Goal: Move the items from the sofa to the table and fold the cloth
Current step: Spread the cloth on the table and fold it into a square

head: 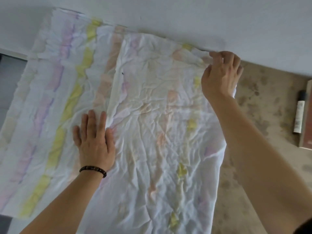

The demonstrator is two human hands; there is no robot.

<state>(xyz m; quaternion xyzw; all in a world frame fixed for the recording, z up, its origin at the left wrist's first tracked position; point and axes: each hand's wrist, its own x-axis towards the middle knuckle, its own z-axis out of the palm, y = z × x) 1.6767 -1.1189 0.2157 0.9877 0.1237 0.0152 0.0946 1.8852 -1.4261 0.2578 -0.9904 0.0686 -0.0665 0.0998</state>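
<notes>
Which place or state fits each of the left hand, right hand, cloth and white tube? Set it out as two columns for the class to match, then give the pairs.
1. left hand
2. right hand
3. cloth
4. white tube

A. pinches the cloth's far edge
B. lies to the right, off the cloth
C. rests flat on the cloth
D. spread out, wrinkled, one part folded over

Pairs: 1-C, 2-A, 3-D, 4-B

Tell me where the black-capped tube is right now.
In the head view the black-capped tube lies at the far right, against a brown flat object, well right of the cloth and the right hand.
</notes>
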